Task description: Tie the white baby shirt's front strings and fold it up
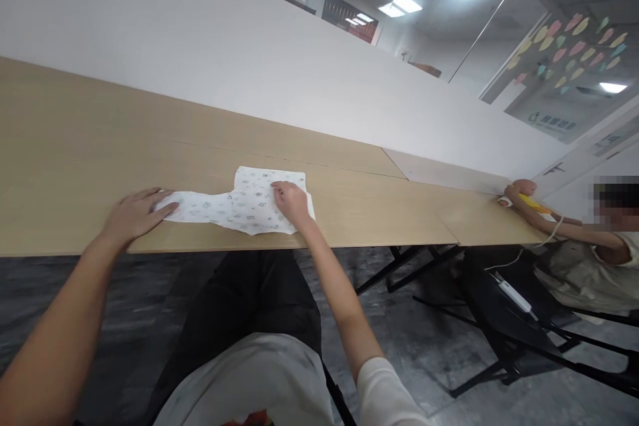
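A white baby garment (254, 203) with a small scattered print lies flat and partly folded near the table's front edge, a narrow part stretching to the left. My left hand (137, 213) rests on the end of that narrow part, palm down with its fingers spread. On the wider right part sits my right hand (292, 203), its fingers curled in against the fabric. A small pinch of cloth seems to be between them, though the fingertips are partly hidden.
The long wooden table (100, 146) runs along a white wall (200, 66) with glass above. To the right, another person (589, 239) handles a doll (526, 190) at the table. A black folding chair (504, 319) holds a white power strip (514, 294) with a cable.
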A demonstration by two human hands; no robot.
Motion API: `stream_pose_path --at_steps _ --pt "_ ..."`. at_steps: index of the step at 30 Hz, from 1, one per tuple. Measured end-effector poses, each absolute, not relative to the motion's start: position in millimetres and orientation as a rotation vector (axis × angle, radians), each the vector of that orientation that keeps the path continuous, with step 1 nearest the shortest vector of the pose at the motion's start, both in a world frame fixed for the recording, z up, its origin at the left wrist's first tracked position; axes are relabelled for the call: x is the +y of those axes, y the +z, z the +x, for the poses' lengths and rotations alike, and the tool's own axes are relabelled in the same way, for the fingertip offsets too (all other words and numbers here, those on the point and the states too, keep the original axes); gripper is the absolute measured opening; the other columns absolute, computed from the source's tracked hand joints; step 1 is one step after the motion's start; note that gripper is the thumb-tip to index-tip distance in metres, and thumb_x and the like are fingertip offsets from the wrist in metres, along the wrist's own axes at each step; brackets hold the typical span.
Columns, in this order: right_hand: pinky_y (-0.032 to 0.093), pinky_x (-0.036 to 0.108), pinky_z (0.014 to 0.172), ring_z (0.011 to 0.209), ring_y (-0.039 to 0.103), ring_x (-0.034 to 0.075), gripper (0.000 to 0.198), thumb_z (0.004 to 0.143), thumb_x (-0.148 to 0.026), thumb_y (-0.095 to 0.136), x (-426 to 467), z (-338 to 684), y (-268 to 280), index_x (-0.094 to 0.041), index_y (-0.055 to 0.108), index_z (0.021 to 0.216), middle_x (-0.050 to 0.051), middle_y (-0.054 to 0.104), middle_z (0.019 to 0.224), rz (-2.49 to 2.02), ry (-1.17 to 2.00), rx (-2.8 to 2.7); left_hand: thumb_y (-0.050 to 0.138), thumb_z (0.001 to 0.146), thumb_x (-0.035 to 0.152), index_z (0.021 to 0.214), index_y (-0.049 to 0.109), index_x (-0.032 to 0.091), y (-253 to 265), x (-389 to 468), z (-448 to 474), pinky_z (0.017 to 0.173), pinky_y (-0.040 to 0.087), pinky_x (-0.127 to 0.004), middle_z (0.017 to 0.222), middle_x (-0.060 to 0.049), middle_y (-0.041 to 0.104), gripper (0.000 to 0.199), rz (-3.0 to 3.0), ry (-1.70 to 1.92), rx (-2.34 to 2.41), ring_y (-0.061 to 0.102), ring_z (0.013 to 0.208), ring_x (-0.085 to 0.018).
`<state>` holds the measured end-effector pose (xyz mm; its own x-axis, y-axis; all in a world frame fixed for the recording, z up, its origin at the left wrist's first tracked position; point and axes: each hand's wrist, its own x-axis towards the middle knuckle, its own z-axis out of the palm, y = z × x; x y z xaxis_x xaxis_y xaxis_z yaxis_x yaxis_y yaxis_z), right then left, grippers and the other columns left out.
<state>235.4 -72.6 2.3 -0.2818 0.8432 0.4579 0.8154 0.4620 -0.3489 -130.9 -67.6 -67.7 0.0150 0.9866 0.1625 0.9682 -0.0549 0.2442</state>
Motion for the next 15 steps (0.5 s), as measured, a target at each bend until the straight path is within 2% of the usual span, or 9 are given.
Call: stream_pose_path --at_steps 5,12,15 --pt "0.046 0.034 0.095 0.105 0.066 0.022 0.031 0.099 -0.014 0.046 -84.8 193.8 -23.5 -0.018 0.07 0.118 0.01 0.074 0.109 -1.429 -0.06 -2.413 0.031 0.091 0.059 0.143 0.054 0.008 -69.9 -66.6 -131.9 0.117 0.03 -0.048 0.152 -0.017 0.049 0.077 2.198 0.484 2.086 0.042 0.141 -0.033" --pt "0.045 0.033 0.094 0.105 0.066 0.021 0.034 0.099 -0.016 0.05 -88.6 188.0 -40.8 -0.019 0.061 0.13 0.01 0.073 0.111 -1.469 -0.079 -2.393 0.032 0.091 0.059 0.141 0.055 0.009 -72.0 -66.1 -133.6 0.114 0.033 -0.048 0.15 -0.017 0.051 0.075 2.191 0.56 2.078 0.047 0.137 -0.034" --pt "0.045 0.032 0.091 0.103 0.067 0.021 0.025 0.098 -0.02 0.053 -87.0 186.9 -42.9 -0.018 0.065 0.121 0.009 0.074 0.107 -1.489 -0.071 -2.37 0.032 0.09 0.06 0.141 0.055 0.007 -72.4 -65.7 -134.1 0.115 0.033 -0.048 0.149 -0.017 0.052 0.076 2.199 0.57 2.058 0.047 0.137 -0.035"
